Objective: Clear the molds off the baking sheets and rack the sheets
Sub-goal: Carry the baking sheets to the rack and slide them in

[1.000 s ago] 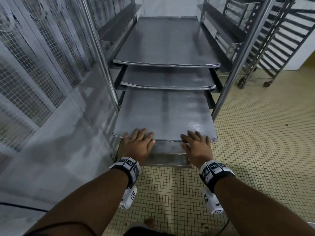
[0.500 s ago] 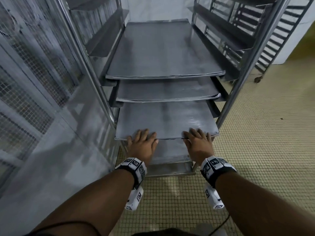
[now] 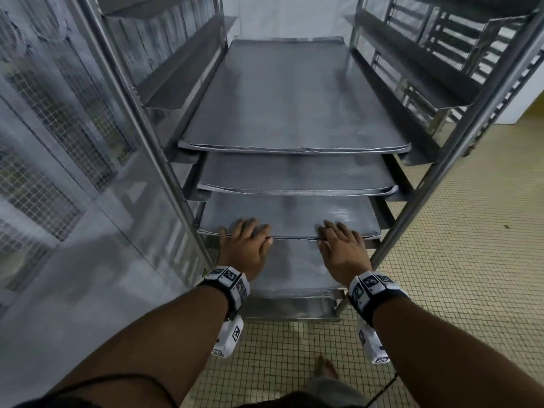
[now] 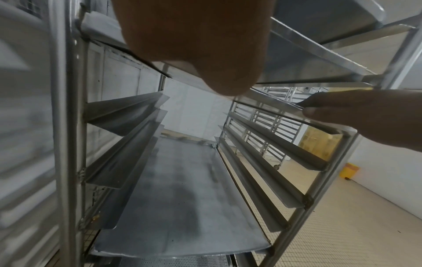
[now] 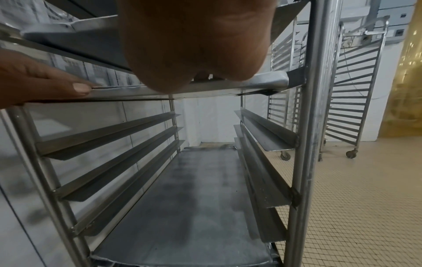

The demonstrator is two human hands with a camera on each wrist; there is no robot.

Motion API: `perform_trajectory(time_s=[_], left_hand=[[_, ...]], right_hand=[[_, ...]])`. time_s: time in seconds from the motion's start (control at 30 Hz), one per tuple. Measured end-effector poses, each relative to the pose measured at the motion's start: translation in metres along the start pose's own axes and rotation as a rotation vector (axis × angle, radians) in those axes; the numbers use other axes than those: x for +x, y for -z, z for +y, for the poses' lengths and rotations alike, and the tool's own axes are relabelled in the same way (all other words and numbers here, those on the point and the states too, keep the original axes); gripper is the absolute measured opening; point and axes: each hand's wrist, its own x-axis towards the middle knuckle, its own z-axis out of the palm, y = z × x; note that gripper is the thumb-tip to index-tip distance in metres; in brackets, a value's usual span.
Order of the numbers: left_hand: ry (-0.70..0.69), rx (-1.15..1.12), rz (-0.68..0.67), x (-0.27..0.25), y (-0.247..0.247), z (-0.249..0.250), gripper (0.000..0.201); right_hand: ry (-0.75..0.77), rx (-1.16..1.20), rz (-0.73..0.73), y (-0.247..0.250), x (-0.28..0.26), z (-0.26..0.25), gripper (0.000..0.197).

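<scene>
Steel edge under both grips: left hand [image 3: 245,245] and right hand [image 3: 343,248] lie spread, fingers flat on the baking sheet [image 3: 288,214], nearly seated in the rack [image 3: 418,207]. Racking step; next, push it home evenly.

Baking sheet [image 3: 290,214] deeper into the rack [image 3: 412,207] under both hands [image 3: 343,248], less overhang.
</scene>
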Motion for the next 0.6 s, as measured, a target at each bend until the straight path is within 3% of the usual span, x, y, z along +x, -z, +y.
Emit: perform_trajectory(time_s=[0.33,0.47,0.6], left_hand=[[-0.002,-0.026,0.048,0.034,-0.002,0.003,0.051],[-0.012,-0.016,-0.058,0.034,-0.002,-0.001,0.067],[-0.003,-0.114,-0.032,0.021,0.014,-0.011,0.078]], right_hand=[[0.001,-0.004,-0.027,0.008,0.038,0.013,0.053],[0.02,-0.006,-0.02,0.009,0.041,0.014,0.052],[-0.011,0.034,0.041,0.011,0.028,0.02,0.054]])
